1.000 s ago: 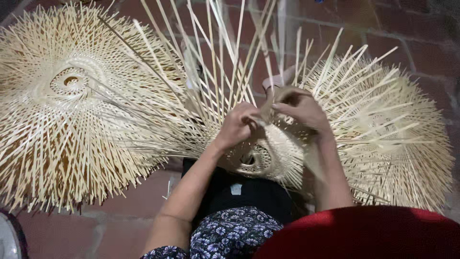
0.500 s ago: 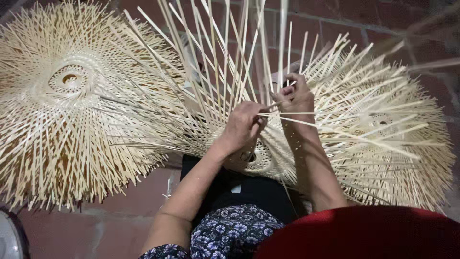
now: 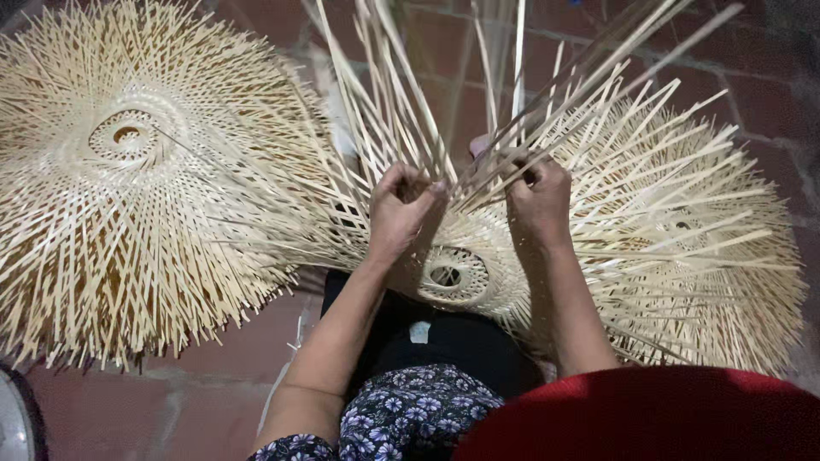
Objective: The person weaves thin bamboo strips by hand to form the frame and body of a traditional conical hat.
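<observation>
Bamboo strips, pale and thin, make up the half-woven piece (image 3: 453, 273) that rests on the person's lap, near the middle of the view. Its woven hub with a small round hole faces the camera, and long loose strips (image 3: 401, 102) rise from it and fan away toward the far side.

Just left of the hub, the left hand (image 3: 401, 209) is curled closed around a few of these upright strips, fingertips pinched together at their base. To the right, the right hand (image 3: 536, 198) is likewise clenched on a bundle of strips that slant up and to the right, knuckles toward the camera. Both hands lie close together, just beyond the hub, with a narrow gap between them.

Behind the right hand, a second woven piece (image 3: 692, 239) lies spread on the right, its strip ends bristling outward. On the far left, well apart from the hands, a third, larger woven disc (image 3: 128, 188) lies flat, with its own round centre.

All of it sits on a floor of reddish brick tiles (image 3: 752, 94). Nearest the camera are dark flower-printed cloth (image 3: 410, 418) and a red rounded surface (image 3: 649, 418) at the lower right.
</observation>
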